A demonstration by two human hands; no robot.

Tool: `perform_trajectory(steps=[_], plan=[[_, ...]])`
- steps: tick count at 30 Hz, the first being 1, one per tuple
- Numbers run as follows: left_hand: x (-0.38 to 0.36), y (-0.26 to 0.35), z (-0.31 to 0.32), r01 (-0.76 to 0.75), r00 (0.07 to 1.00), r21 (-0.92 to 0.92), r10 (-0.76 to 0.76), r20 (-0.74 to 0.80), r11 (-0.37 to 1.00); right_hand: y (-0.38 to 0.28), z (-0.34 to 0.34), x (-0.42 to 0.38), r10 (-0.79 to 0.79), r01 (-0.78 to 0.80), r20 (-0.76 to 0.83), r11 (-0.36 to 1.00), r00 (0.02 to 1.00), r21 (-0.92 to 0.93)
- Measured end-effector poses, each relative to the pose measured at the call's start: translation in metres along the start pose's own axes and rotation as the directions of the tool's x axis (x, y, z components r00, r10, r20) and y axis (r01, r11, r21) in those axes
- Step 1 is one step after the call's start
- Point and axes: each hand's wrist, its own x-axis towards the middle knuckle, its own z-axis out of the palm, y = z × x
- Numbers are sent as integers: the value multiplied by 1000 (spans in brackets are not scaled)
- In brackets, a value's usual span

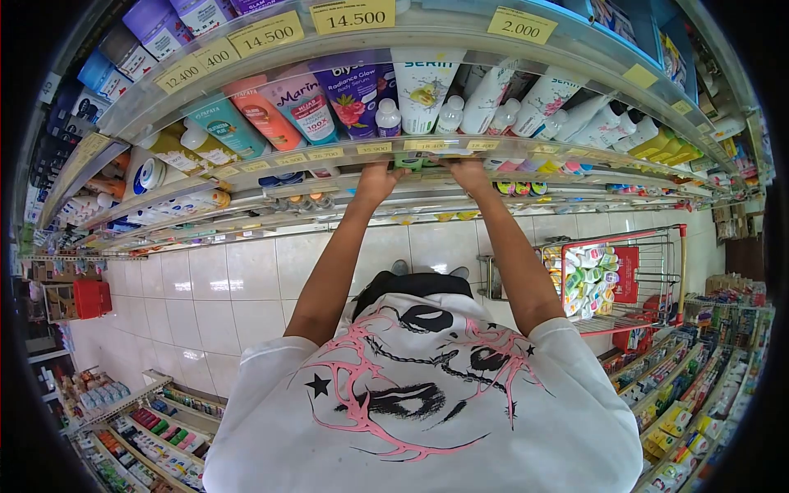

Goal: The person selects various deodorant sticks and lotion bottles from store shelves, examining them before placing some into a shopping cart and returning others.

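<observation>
Both my arms reach forward to the shelf below the row of tubes. My left hand point(377, 182) is at the shelf front with its thumb pointing right, close to a green item point(408, 163). Just right of that item, my right hand point(470, 175) reaches in under the price strip point(431, 146). The shelf edge hides most fingers of both hands, so I cannot make out a grip. Above them stand a purple body serum tube point(345, 90), a white tube with a green picture point(423, 90) and a small capped bottle point(388, 119).
A red-framed shopping cart point(682, 263) loaded with bottles point(590, 279) stands on the right. Yellow price tags point(355, 15) line the upper shelf edge. A red basket point(90, 298) is at the left, and low product racks point(164, 435) stand behind me. White tiles point(320, 255) cover the floor.
</observation>
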Motion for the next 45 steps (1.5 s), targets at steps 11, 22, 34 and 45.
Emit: perform_trajectory(steps=[11, 22, 34, 45], plan=[[-1, 7, -4, 63, 996, 52, -66, 62, 997, -18, -19, -13, 16, -24, 46, 985, 999, 169], [-5, 5, 1, 47, 999, 94, -50, 23, 994, -14, -16, -15, 98, -95, 121, 995, 988, -30], [-8, -23, 8, -39, 995, 29, 36, 98, 999, -7, -3, -21, 115, -116, 17, 993, 993, 16], [-5, -17, 8, 4, 998, 102, -10, 64, 995, 31, 34, 41, -53, 56, 24, 993, 998, -106]])
